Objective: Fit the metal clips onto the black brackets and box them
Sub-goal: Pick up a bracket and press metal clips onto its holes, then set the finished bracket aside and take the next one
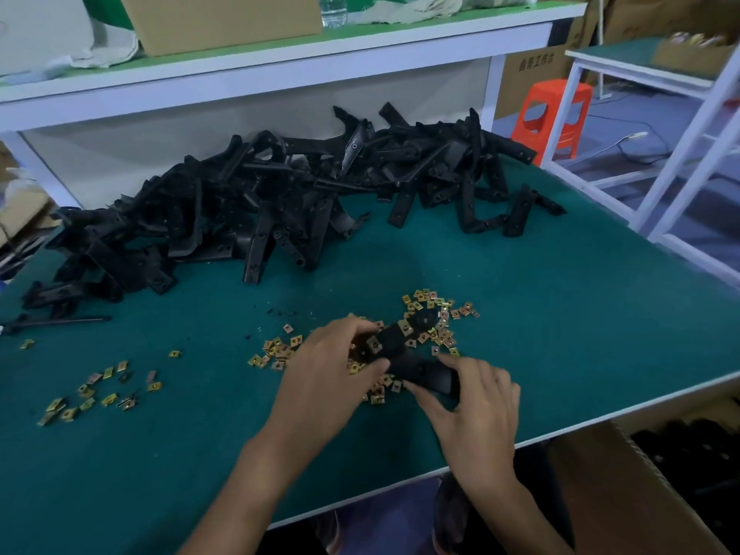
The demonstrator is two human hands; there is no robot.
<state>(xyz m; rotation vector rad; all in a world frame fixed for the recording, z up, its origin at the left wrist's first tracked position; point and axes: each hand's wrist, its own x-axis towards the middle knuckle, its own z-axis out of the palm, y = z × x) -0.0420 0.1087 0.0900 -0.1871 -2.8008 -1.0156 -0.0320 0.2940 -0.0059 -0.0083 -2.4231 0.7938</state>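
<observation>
Head view: bracket [404, 350] was held just above the green mat [560, 306], over loose clips [436, 318]. Left hand [332, 378] curled round one end, right hand [476, 402] pinched the other. Likely light, stiff plastic; grip the arms, clear of clip seats. Cardboard box [600, 486] below the table edge held dark parts, probably finished brackets.

Both hands, left [326, 378] and right [476, 406], grip one black bracket [404, 352] over scattered clips [434, 314] on the green table [560, 314], the bracket pile [280, 202] behind
</observation>
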